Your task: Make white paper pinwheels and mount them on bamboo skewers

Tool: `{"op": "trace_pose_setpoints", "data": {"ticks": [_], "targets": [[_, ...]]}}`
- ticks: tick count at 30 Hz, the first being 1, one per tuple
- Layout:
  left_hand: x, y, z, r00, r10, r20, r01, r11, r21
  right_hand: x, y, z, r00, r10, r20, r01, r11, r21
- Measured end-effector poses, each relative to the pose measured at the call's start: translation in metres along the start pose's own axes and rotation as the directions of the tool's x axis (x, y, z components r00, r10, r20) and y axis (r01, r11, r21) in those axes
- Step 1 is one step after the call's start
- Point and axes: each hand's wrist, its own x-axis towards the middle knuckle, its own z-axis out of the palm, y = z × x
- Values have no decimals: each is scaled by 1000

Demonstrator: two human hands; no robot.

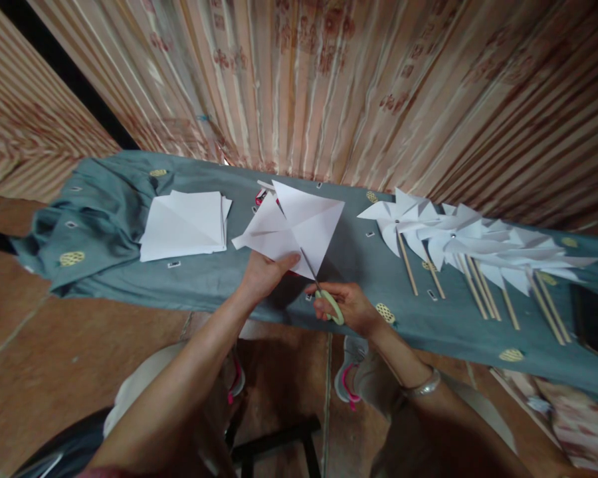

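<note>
Hands, two, bare. Left hand [266, 271]: pinching the sheet, thumb on top, fingers hidden beneath. Right hand [347, 305]: curled around the scissor handles, fingers drawn in.

Counter [189, 285], one, long, under a grey-green pineapple-print cloth.

Pinwheels [453, 245], several, white, overlapping in a row at the right; wooden sticks [407, 265] toward the person.

Paper stack [184, 222], one, white, edges uneven, at the left.

Sheet [319, 216], one, white, roughly square, held over the counter between stack and pinwheels. Slits at the far and left corners; blades at the near corner. Judged risks: a cut carried too far inward could meet the other slits and sever a flap; loose flaps could twist under a one-handed grip and send the line astray. Orientation: set diagonally, one corner away from the person, one near; no clear long axis.

Scissors [331, 307], one pair, pale green handles. Blades point away from the person and slightly left, toward the sheet's middle; long axis along that line. Blade gap cannot be told. Judged risk: a nipped left thumb, since it lies just beside the blades.
</note>
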Motion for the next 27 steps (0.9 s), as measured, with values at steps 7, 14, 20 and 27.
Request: {"op": "trace_pose_setpoints", "data": {"ticks": [7,14,20,27], "targets": [[0,3,0,1000,1,4,-1,999,35,0,-1,1,1000,8,-22,-8,1000,-5],[-1,3,0,1000,-15,3,15,1000,10,0,-2,2,999,12,-39,-13,1000,-9],[-2,-2,3,1000,-20,23,19,1000,24,2,0,-1,1000,9,-23,-10,1000,-14],[-4,-2,5,997,-61,48,61,998,-2,2,-2,0,998,46,-46,-47,999,-4]]}}
